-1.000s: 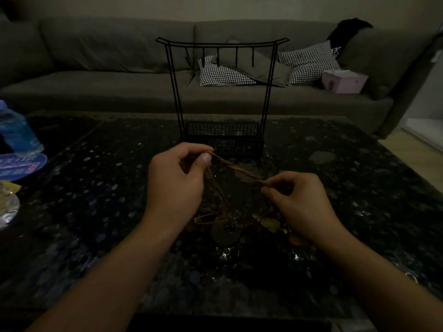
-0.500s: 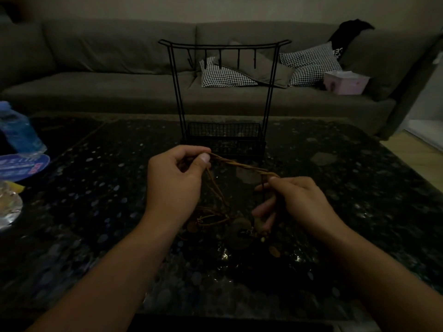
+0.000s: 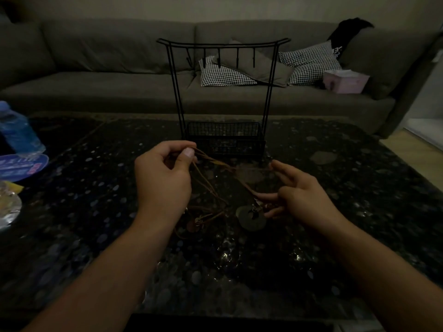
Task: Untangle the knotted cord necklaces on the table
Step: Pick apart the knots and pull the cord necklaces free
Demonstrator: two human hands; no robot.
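Observation:
Brown cord necklaces lie tangled over the dark speckled table. My left hand pinches one end of the cords between thumb and forefinger, lifted above the table. From there a twisted strand runs right to my right hand, whose fingers are spread with the cord looped over them. More cord loops and a round pendant rest on the table between my hands.
A black wire jewellery stand with hooks and a basket base stands just behind my hands. At the left edge are a blue bottle, a blue card and a foil item. A sofa with cushions fills the background.
My right hand has opened from a pinch, spread its fingers through the cord and moved right, pulling the strands apart. My left hand kept its pinch almost in place.

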